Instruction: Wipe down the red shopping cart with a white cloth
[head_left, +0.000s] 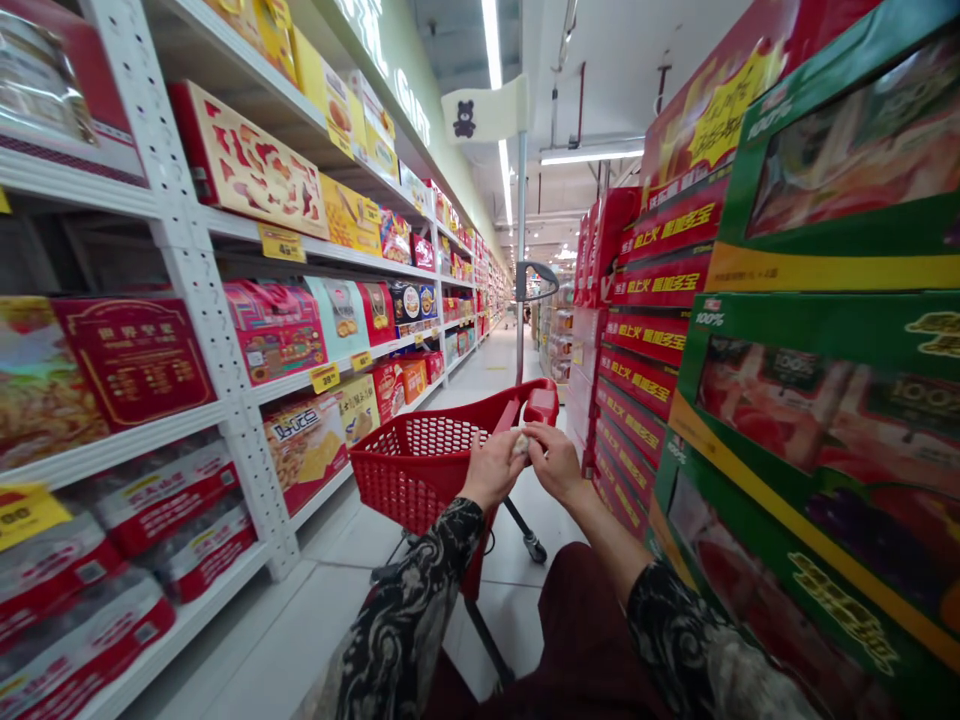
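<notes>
A red shopping cart (pixel 420 490) with a perforated basket stands in front of me, turned to the left. My left hand (pixel 493 468) and my right hand (pixel 553 462) meet near its red handle. Between their fingertips is a small whitish item (pixel 521 444), too small to identify. The left fingers are bent around it, and the right fingers are curled against it from the other side. A grey pole (pixel 520 230) with a pale bear flag (pixel 486 112) rises from the cart.
White shelves (pixel 180 250) with boxed goods line the left side. Stacked red cartons (pixel 645 340) and green juice boxes (pixel 825 400) stand close on the right. A tiled aisle (pixel 495 362) runs ahead. My knee (pixel 592 620) shows below.
</notes>
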